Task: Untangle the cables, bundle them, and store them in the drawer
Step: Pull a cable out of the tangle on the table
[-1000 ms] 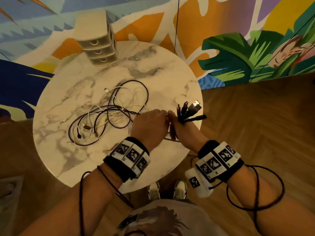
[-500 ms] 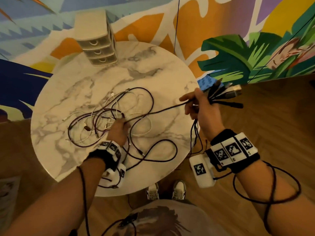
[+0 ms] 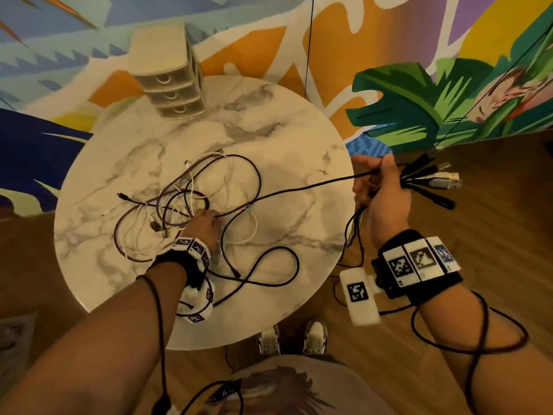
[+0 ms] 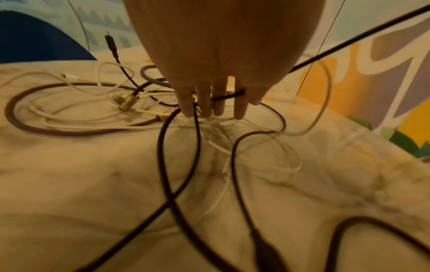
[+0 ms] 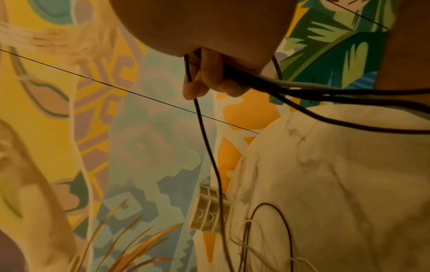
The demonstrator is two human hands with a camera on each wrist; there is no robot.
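A tangle of white, purple and black cables lies on the round marble table. My left hand presses down on its right side, and the left wrist view shows straight fingers on the cables, with one dark cable crossing them. My right hand is off the table's right edge and grips a bunch of cable ends, whose plugs fan out past it. One black cable runs taut from that fist to the left hand. The small three-drawer unit stands at the table's back, with all its drawers closed.
A slack black loop lies near the table's front edge. More cables hang from the right fist over the table's right edge. The painted wall is behind the table. My shoes stand on the wooden floor below.
The hands were together at the table's front. The right hand has since swung out to the right with the plugs, drawing a black cable taut. The left hand has gone onto the tangle.
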